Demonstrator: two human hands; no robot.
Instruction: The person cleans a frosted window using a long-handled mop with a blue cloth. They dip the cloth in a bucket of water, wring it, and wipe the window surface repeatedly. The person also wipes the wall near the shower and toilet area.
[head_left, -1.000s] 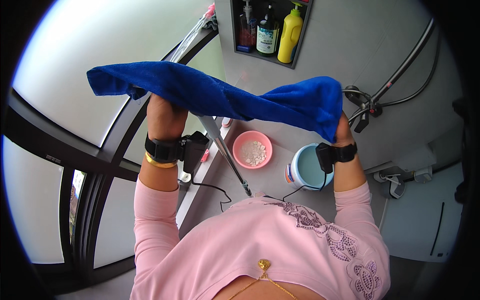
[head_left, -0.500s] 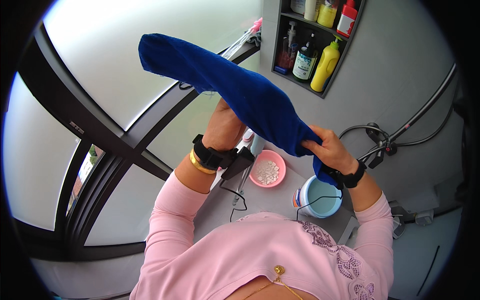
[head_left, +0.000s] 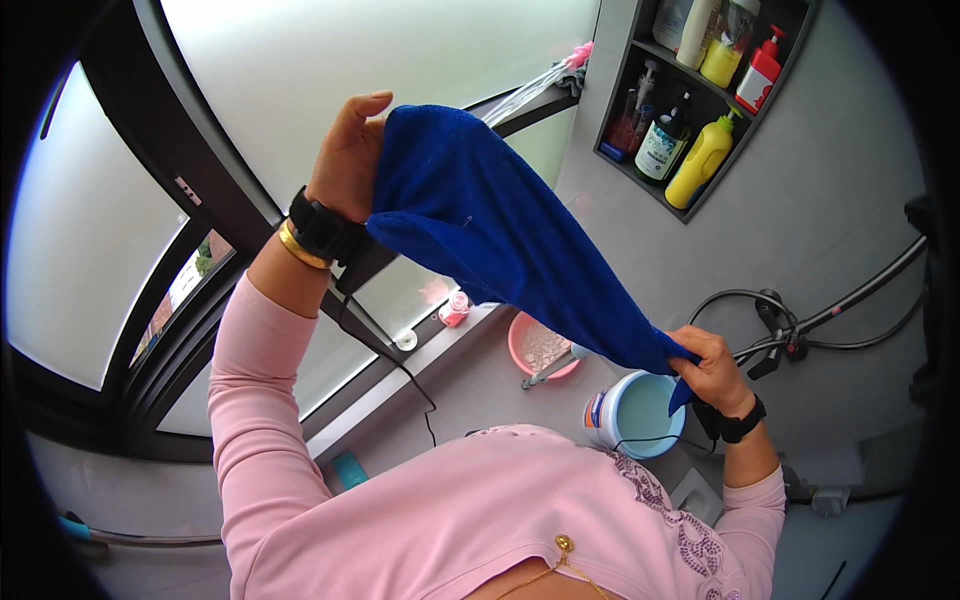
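Note:
A long blue cloth (head_left: 490,220) with a fuzzy surface stretches between my two hands, wide at its left end and gathered narrow at its right end. My left hand (head_left: 345,165) is raised against the wide end. One digit sticks out straight above the cloth; the other fingers are hidden behind it, so its grip does not show. At the lower right, my right hand (head_left: 715,370) pinches the narrow end closed, with a short tail of cloth hanging below the fingers. Both wrists wear black straps, and a gold bangle (head_left: 300,245) circles the left wrist.
Below the cloth stand a pink basin (head_left: 517,345) with pale pieces in it and a white bucket (head_left: 600,425) of cloudy liquid. A grey pole (head_left: 548,370) crosses the basin. Bottles fill a wall niche (head_left: 648,185). Windows (head_left: 350,50) lie left; a hose (head_left: 850,285) hangs right.
My left hand has moved up and left, from under the cloth's middle to its far end. The cloth's left end has come right and opened wider. My right hand has moved slightly right and down.

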